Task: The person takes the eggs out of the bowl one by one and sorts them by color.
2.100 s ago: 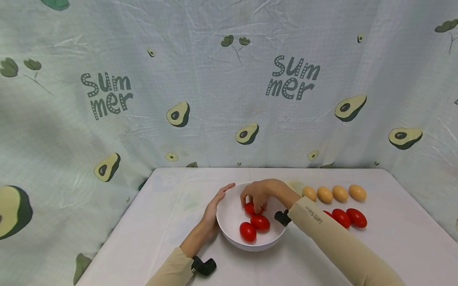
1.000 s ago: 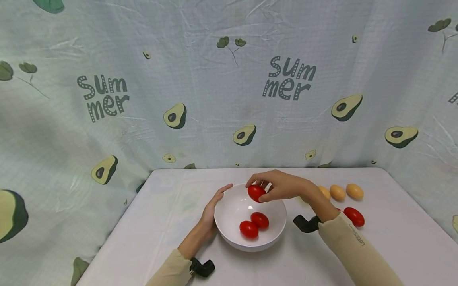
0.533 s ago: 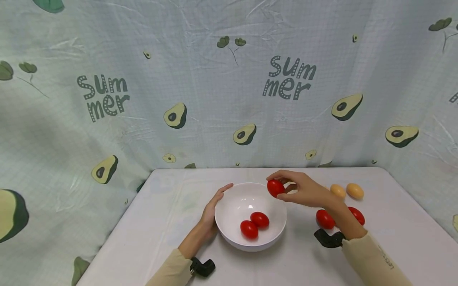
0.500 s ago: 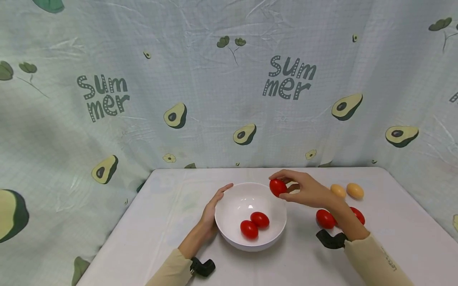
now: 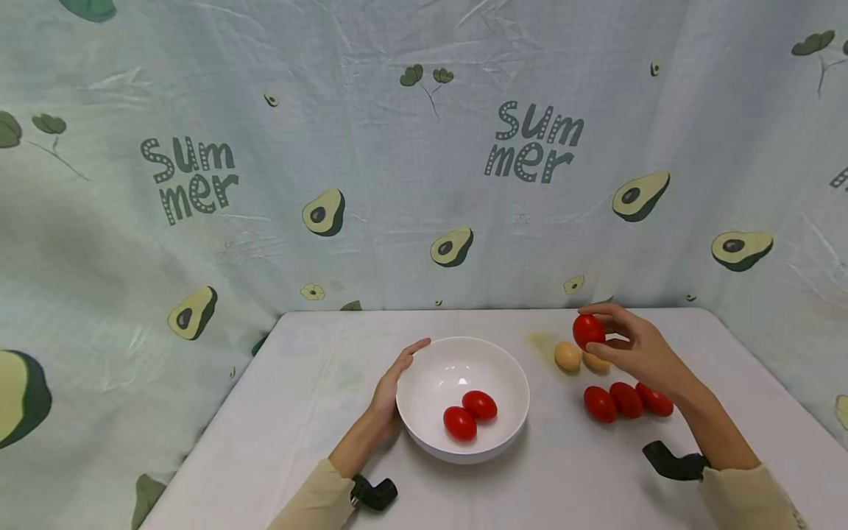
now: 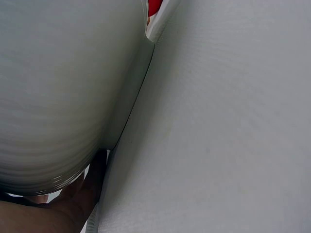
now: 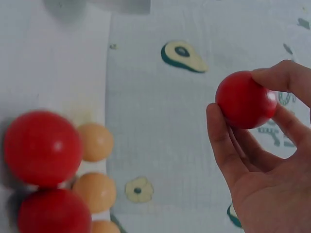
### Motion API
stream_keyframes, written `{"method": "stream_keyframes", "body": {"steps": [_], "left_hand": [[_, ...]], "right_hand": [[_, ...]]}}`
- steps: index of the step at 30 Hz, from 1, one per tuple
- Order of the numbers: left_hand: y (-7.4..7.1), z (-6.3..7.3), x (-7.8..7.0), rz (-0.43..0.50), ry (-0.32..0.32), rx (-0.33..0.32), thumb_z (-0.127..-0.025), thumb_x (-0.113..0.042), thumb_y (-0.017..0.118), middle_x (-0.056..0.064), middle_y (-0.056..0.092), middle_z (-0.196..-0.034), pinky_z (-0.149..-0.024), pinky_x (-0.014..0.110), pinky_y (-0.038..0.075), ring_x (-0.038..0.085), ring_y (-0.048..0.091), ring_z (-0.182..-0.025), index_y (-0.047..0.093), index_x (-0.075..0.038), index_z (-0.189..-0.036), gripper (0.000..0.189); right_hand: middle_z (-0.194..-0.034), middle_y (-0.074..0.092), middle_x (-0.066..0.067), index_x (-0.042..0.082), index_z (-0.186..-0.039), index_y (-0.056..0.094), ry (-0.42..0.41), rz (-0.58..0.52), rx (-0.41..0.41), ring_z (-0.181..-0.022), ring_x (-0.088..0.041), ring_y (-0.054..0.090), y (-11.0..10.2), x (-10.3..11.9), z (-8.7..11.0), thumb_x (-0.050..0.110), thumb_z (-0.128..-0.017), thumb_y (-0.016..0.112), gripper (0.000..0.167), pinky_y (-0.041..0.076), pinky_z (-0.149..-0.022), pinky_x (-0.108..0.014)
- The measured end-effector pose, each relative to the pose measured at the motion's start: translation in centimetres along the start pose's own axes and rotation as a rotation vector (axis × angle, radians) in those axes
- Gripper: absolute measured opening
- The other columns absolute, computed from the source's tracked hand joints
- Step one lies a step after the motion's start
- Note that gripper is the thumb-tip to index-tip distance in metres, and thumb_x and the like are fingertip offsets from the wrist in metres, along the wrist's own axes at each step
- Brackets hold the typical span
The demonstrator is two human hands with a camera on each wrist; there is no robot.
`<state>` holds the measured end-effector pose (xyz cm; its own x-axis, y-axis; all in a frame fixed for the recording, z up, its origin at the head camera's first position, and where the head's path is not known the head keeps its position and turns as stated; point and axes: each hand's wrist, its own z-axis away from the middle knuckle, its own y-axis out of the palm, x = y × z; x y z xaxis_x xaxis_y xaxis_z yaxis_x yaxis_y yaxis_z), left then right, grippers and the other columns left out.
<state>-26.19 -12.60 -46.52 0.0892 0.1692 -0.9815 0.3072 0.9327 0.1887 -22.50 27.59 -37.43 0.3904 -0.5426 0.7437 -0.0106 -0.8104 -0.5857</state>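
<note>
Plainly, the left hand (image 5: 386,396) lies along the outside of the white bowl (image 5: 424,379), the finger near the rim stretched out rather than hooked over it; a light, even press there should be enough, since a hard push could slide the bowl or roll the two red eggs (image 5: 460,424) that lie together inside. Right of the bowl, two yellow eggs (image 5: 567,356) show side by side on the table (image 5: 285,449), and near them, up off the tabletop, a red egg (image 5: 587,331) is pinched between the thumb and fingers of the right hand (image 5: 639,350). That grip looks sound; the smooth surface may be slippery, so the pinch is best firm but gentle, with the wrist high enough to clear the row of three red eggs (image 5: 626,400) nearer the person. A slow, level path should suit, as a knock could set the rounded eggs rolling. The left wrist view is dark and largely filled by the bowl's wall, so most fingers there are hard to tell apart; the right hand partly hides one yellow egg, and a third yellow egg (image 7: 104,227) is cut off in the right wrist view.
</note>
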Motion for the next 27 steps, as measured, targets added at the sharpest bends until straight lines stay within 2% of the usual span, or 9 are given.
{"method": "stream_keyframes", "body": {"steps": [2, 5, 8, 12, 15, 20, 22, 24, 27], "left_hand": [[0.0, 0.0, 0.0, 0.006, 0.000, -0.001, -0.110, -0.036, 0.023, 0.001, 0.036, -0.168, -0.117, 0.031, 0.045, 0.023, 0.045, -0.147, 0.039, -0.027, -0.159, 0.053], [0.1, 0.0, 0.0, 0.000, 0.001, -0.002, -0.110, -0.036, 0.023, 0.001, 0.035, -0.168, -0.116, 0.030, 0.045, 0.024, 0.045, -0.147, 0.039, -0.026, -0.159, 0.053], [0.2, -0.1, 0.0, -0.007, 0.003, -0.001, -0.110, -0.036, 0.023, 0.001, 0.035, -0.168, -0.117, 0.031, 0.044, 0.025, 0.044, -0.148, 0.039, -0.026, -0.159, 0.053], [0.3, -0.2, 0.0, -0.011, 0.008, 0.003, -0.110, -0.037, 0.024, 0.000, 0.034, -0.168, -0.119, 0.033, 0.042, 0.025, 0.043, -0.149, 0.040, -0.026, -0.159, 0.053], [0.2, -0.2, -0.1, -0.017, 0.008, -0.001, -0.110, -0.038, 0.024, -0.001, 0.034, -0.168, -0.120, 0.034, 0.042, 0.025, 0.043, -0.149, 0.040, -0.027, -0.159, 0.052], [0.1, -0.1, -0.1, -0.018, 0.004, -0.005, -0.110, -0.038, 0.024, 0.000, 0.035, -0.168, -0.120, 0.034, 0.043, 0.026, 0.043, -0.149, 0.040, -0.028, -0.159, 0.052], [0.1, 0.0, -0.1, -0.019, 0.004, -0.004, -0.110, -0.037, 0.023, 0.000, 0.035, -0.168, -0.120, 0.035, 0.042, 0.026, 0.042, -0.150, 0.040, -0.027, -0.159, 0.052], [0.1, 0.0, -0.2, -0.023, 0.003, -0.001, -0.110, -0.037, 0.023, 0.001, 0.034, -0.169, -0.121, 0.036, 0.042, 0.027, 0.042, -0.150, 0.039, -0.027, -0.159, 0.053], [0.0, 0.1, -0.1, -0.026, -0.002, 0.001, -0.110, -0.037, 0.022, 0.003, 0.034, -0.169, -0.121, 0.036, 0.041, 0.028, 0.041, -0.151, 0.038, -0.027, -0.159, 0.053]], "right_hand": [[-0.127, 0.061, 0.003, 0.009, -0.144, 0.051, -0.011, 0.018, -0.029, -0.106, 0.008, 0.058, -0.8, -0.7, 0.4, 0.013, -0.097, 0.069, 0.050, 0.059, -0.081, -0.017], [-0.119, 0.058, 0.022, 0.007, -0.143, 0.051, 0.002, 0.047, -0.082, -0.104, 0.013, 0.055, -2.2, -1.8, 1.0, 0.013, -0.097, 0.070, 0.050, 0.058, -0.078, -0.016], [-0.115, 0.055, 0.032, 0.007, -0.144, 0.050, 0.029, 0.077, -0.131, -0.104, 0.015, 0.052, -3.8, -2.8, 1.6, 0.014, -0.097, 0.070, 0.051, 0.056, -0.076, -0.013], [-0.113, 0.053, 0.035, 0.008, -0.143, 0.051, 0.053, 0.108, -0.150, -0.102, 0.017, 0.050, -5.6, -4.4, 2.3, 0.012, -0.096, 0.071, 0.051, 0.054, -0.073, -0.012], [-0.111, 0.052, 0.036, 0.011, -0.143, 0.051, 0.089, 0.129, -0.136, -0.100, 0.018, 0.049, -6.8, -5.6, 2.7, 0.014, -0.096, 0.071, 0.051, 0.052, -0.072, -0.013], [-0.107, 0.053, 0.039, 0.016, -0.143, 0.050, 0.154, 0.145, -0.076, -0.096, 0.019, 0.051, -8.5, -7.6, 3.4, 0.018, -0.098, 0.069, 0.049, 0.053, -0.071, -0.015], [-0.105, 0.054, 0.038, 0.013, -0.144, 0.049, 0.166, 0.140, -0.044, -0.094, 0.017, 0.054, -9.0, -8.3, 3.7, 0.018, -0.098, 0.068, 0.050, 0.055, -0.071, -0.017], [-0.104, 0.057, 0.034, 0.009, -0.145, 0.046, 0.191, 0.148, -0.018, -0.092, 0.015, 0.056, -9.3, -8.9, 4.0, 0.018, -0.098, 0.068, 0.052, 0.056, -0.071, -0.018], [-0.113, 0.068, 0.009, 0.000, -0.145, 0.041, 0.247, 0.173, 0.023, -0.090, 0.014, 0.056, -9.8, -9.7, 4.5, 0.020, -0.098, 0.069, 0.058, 0.058, -0.072, -0.021]]}}
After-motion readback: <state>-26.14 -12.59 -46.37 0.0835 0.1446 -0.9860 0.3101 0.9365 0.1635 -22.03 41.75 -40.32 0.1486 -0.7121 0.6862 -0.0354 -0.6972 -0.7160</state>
